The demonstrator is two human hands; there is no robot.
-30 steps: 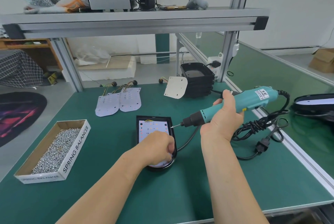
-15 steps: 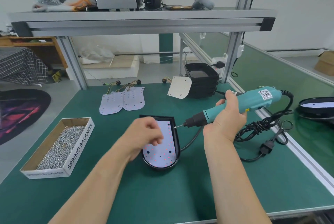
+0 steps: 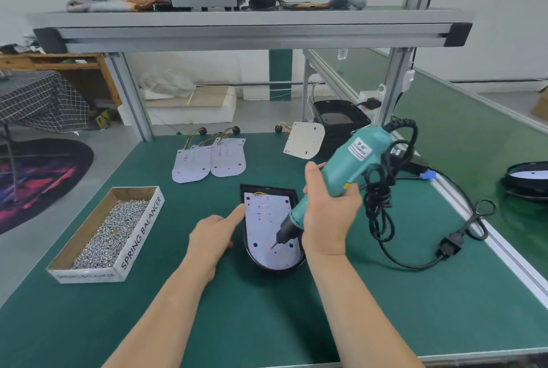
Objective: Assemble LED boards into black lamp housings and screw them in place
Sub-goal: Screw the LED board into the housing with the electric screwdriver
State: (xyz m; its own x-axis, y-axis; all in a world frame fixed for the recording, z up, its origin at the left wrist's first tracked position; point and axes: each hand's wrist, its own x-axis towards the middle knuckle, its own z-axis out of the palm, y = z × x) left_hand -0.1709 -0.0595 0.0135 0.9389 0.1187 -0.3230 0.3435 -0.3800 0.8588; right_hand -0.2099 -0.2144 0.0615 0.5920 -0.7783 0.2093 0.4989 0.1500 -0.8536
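The LED board point(image 3: 265, 219) lies in the black lamp housing point(image 3: 292, 193) on the green table point(image 3: 267, 323), between both hands. The right hand point(image 3: 329, 219) grips the teal screwdriver point(image 3: 353, 160), tilted steeply, bit tip on the board. The left hand point(image 3: 212, 238) rests beside the housing, straight index finger touching the board's left edge.

Factory assembly workshop: green-matted workbench point(image 3: 267, 323), aluminium-frame shelf point(image 3: 237, 30), box of screws point(image 3: 108, 232), electric screwdriver point(image 3: 341, 173)
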